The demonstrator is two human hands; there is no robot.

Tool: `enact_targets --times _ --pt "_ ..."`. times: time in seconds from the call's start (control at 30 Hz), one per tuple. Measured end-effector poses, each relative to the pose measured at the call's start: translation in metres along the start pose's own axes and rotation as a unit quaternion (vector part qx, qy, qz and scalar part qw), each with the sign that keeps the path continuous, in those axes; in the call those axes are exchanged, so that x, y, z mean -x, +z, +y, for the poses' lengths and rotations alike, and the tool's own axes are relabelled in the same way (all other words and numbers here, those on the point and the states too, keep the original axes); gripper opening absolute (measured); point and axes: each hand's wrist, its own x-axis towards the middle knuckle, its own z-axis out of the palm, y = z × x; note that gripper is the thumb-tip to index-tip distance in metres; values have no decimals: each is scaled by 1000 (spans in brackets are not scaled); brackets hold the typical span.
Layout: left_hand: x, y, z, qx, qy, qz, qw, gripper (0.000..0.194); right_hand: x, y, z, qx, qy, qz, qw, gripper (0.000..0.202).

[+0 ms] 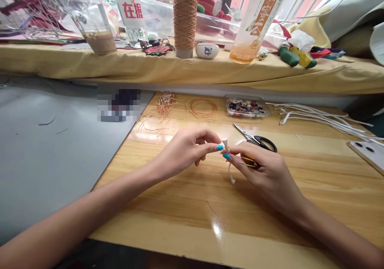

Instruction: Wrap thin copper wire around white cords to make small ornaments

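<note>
Above the wooden table [168, 213], my left hand [189, 149] is closed, its thumb and fingers pinching near the top of a short white cord [225, 142]. From the other side my right hand [268, 171] pinches the same cord, just below a thin copper-coloured wire [227, 148] around it. The cord's loose tail hangs below the fingertips. A slim yellow metal piece [249, 162] lies against my right palm, partly covered by the fingers, and its kind is unclear. Black-handled scissors [255, 138] lie partly open just behind my right hand.
Behind my hands are a tangle of wire offcuts [166, 106], a coil of copper wire [201, 109] and a clear box [247, 115] of beads. White cords [324, 119] and a phone [367, 153] lie right. A cloth-covered ledge [144, 67] holds bottles, a cup and a thread spool [185, 21].
</note>
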Motion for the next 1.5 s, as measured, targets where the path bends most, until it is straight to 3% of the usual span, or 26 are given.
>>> enact_targets --times 0.23,0.4,0.7,0.83,1.3,1.5 --pt "0 1 0 -38 9 9 999 22 -1 0 -7 -35 61 -6 998 18" --pt "1 1 1 -56 9 -8 998 24 1 0 -6 -40 66 1 997 19" --pt "-2 2 -10 120 -61 -64 989 26 0 0 -4 -34 53 3 998 18" --pt "-4 4 -14 142 -80 -52 985 27 -1 0 -3 -38 57 2 998 17" --pt "0 9 -13 41 -1 20 999 18 -1 1 -5 -20 80 17 996 14" --pt "0 11 -12 105 -55 2 993 21 1 3 -3 -1 43 22 999 10"
